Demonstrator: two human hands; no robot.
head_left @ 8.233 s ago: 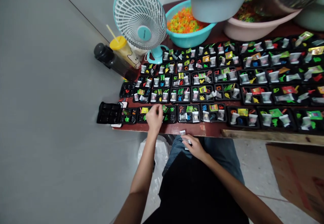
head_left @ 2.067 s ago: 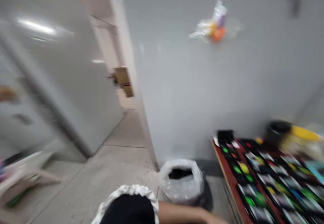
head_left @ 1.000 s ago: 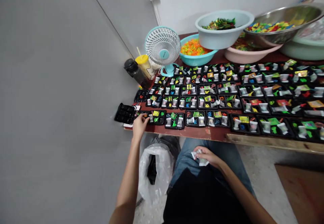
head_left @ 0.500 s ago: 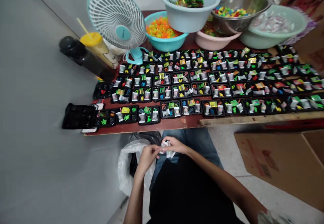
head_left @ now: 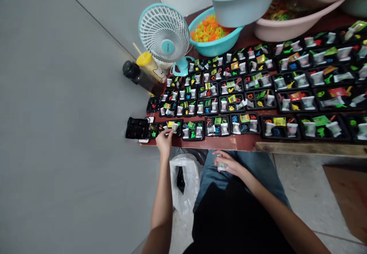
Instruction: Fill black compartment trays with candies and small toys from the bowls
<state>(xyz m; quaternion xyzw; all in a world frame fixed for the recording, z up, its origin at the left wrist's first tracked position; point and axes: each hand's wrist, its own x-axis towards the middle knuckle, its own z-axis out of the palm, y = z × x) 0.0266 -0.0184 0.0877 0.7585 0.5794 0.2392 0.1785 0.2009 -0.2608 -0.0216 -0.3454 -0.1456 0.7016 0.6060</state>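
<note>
My left hand (head_left: 164, 142) reaches over the front edge of the table, fingers pinched on a small white-wrapped candy (head_left: 174, 128). It is at a black compartment tray (head_left: 180, 133) near the left end of the front row. My right hand (head_left: 231, 165) rests above my lap, its fingers curled around more white-wrapped candies (head_left: 221, 165), partly hidden by the fingers. To the right of my left hand lies another black tray (head_left: 193, 135) with two wrapped candies, a green packet and small green toys. A less filled tray (head_left: 153, 134) sits to the left.
Rows of filled black trays cover the table (head_left: 243, 142). Behind them stand a fan (head_left: 168, 46), a dark bottle (head_left: 140, 77), a yellow-lidded cup (head_left: 150, 65) and basins, including a turquoise basin (head_left: 219, 48). A white plastic bag (head_left: 186, 198) hangs below the edge; a carton (head_left: 348, 196) lies right.
My left hand has left my right hand and moved forward and left to a front-row tray with a candy. My right hand stays over my lap. The view has turned left.
</note>
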